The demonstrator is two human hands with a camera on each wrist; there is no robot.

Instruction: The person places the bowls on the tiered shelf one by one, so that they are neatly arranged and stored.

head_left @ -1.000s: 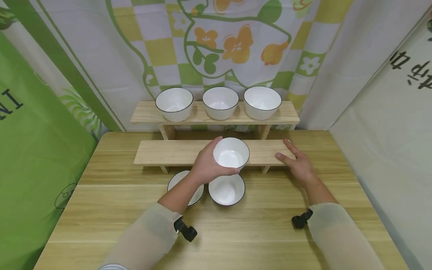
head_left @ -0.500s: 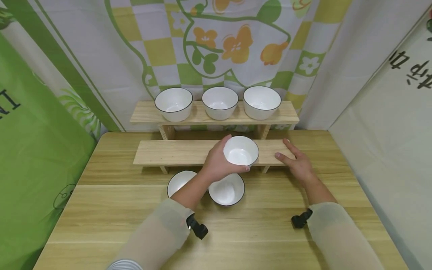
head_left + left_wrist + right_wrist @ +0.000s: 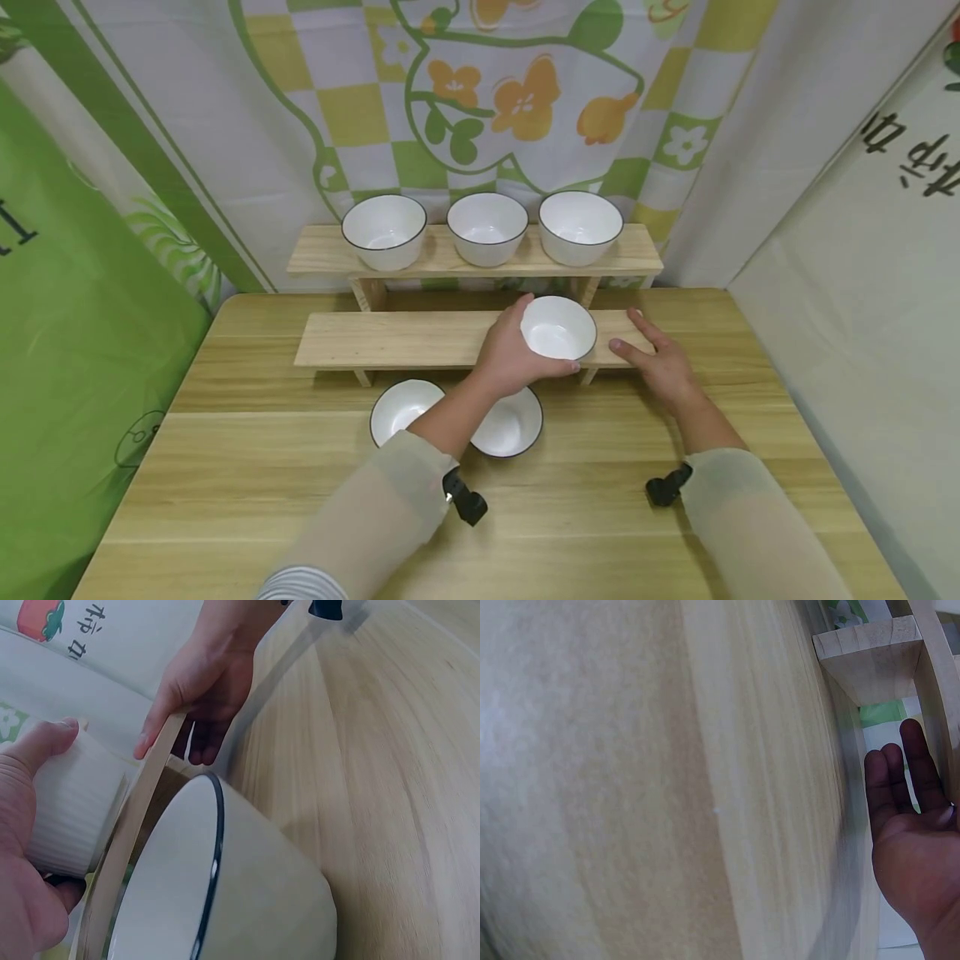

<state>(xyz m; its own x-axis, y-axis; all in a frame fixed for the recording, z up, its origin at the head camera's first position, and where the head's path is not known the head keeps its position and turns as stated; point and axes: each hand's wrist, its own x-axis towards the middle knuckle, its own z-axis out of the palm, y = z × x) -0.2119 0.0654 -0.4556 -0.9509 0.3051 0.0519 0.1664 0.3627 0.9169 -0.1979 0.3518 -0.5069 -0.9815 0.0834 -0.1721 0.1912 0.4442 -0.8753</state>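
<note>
Our left fingers (image 3: 564, 365) curl under a small white bowl (image 3: 558, 327), and our thumb (image 3: 522, 307) hugs its far side. So our left hand (image 3: 513, 357) holds the bowl tight. The bowl sits over the right part of the low wooden shelf (image 3: 390, 337), but we cannot tell if it touches the wood. In the left wrist view our thumb (image 3: 41, 742) lies on the bowl's ribbed side (image 3: 71, 806).

Our right fingers (image 3: 637, 333) are straight and a little spread. Our right hand (image 3: 660, 362) rests flat on the right end of the low shelf and holds nothing. It is just beside the bowl, not touching it. In the right wrist view the fingers (image 3: 900, 776) lie straight under the shelf board.

Two more white bowls sit on the table (image 3: 247, 475), just in front of the low shelf. One bowl (image 3: 401, 408) is on the left. The other bowl (image 3: 513, 423) is partly hidden under our left wrist. In the left wrist view this bowl (image 3: 240, 900) is big and close, with a dark rim.

Three bowls stand in a row on the high shelf (image 3: 318, 250): a left one (image 3: 384, 229), a middle one (image 3: 487, 227) and a right one (image 3: 581, 225). Behind them hangs a curtain with orange flowers (image 3: 525, 92).
</note>
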